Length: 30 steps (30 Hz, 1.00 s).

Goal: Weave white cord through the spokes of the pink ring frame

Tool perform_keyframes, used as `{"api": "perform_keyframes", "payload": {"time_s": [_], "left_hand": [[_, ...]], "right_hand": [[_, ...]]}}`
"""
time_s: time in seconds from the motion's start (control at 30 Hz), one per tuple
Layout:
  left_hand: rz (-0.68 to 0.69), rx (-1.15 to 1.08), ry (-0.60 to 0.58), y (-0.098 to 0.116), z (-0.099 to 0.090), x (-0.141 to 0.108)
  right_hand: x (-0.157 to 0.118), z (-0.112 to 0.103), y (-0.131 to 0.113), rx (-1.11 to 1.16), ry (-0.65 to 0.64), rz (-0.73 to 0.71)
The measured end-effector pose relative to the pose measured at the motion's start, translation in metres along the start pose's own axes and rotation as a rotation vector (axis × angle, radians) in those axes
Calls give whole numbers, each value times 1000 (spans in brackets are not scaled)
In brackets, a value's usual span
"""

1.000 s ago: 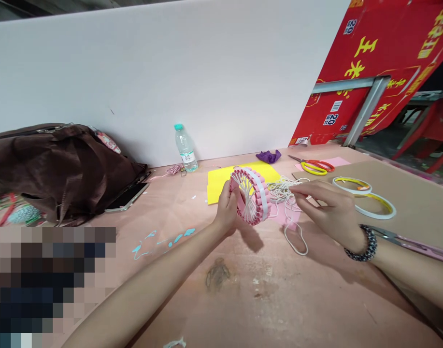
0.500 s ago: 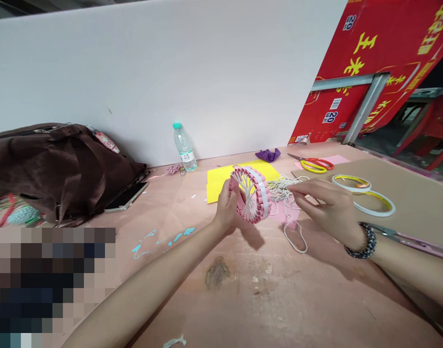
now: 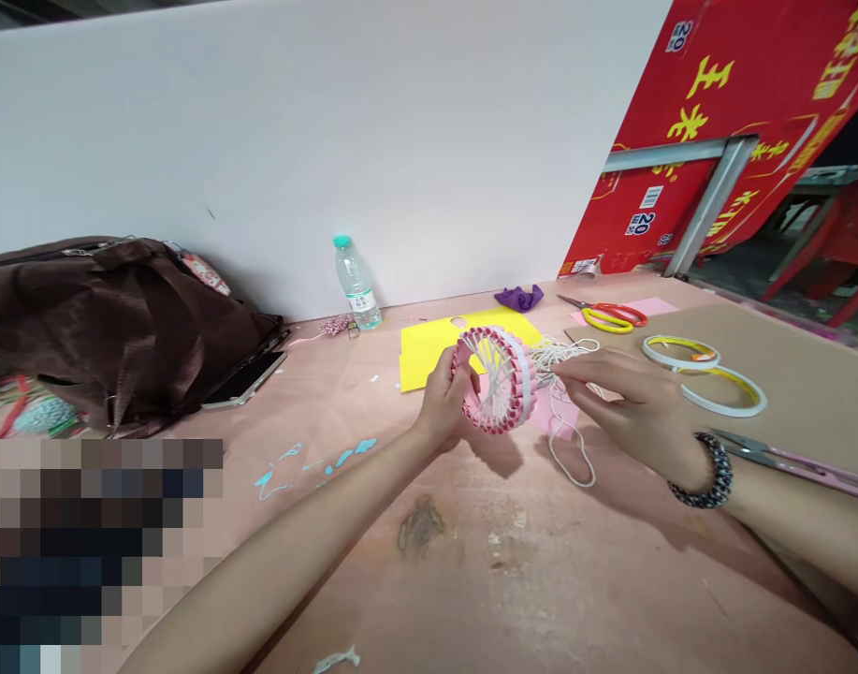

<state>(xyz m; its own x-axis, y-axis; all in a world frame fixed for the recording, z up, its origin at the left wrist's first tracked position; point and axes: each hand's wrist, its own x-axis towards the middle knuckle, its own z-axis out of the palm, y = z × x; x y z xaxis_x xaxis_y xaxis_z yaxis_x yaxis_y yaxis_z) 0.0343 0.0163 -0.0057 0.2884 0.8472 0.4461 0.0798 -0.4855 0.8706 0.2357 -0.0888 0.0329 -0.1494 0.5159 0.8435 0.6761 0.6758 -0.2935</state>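
Above the middle of the worktop (image 3: 541, 571), your left grip (image 3: 443, 402) curls around a pink paper ring (image 3: 499, 379) and holds it up on its edge, tipped a bit. White string (image 3: 565, 352) crosses the inside of the ring like wheel spokes. Your right grip (image 3: 632, 398) is just beside the ring, its fingers pressed together, pinching the string. More string lies in a messy pile, and a long loop droops onto the worktop. Under the ring and string are a yellow card (image 3: 429, 354) and a pink paper (image 3: 559, 412). Past them sit a purple cloth (image 3: 519, 298) and red and yellow scissors (image 3: 611, 316). Two tape rolls (image 3: 681, 352) lie on a brown card (image 3: 800, 374) to the right. Far to the left are a water bottle (image 3: 356, 285), a phone (image 3: 244, 379) and a brown bag (image 3: 112, 328).
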Motion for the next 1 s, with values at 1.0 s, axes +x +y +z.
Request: {"api": "perform_keyframes", "payload": {"time_s": [1.0], "left_hand": [[-53, 323, 20, 3, 3, -9]], "right_hand": [[-2, 19, -1, 1005, 102, 1200]]}}
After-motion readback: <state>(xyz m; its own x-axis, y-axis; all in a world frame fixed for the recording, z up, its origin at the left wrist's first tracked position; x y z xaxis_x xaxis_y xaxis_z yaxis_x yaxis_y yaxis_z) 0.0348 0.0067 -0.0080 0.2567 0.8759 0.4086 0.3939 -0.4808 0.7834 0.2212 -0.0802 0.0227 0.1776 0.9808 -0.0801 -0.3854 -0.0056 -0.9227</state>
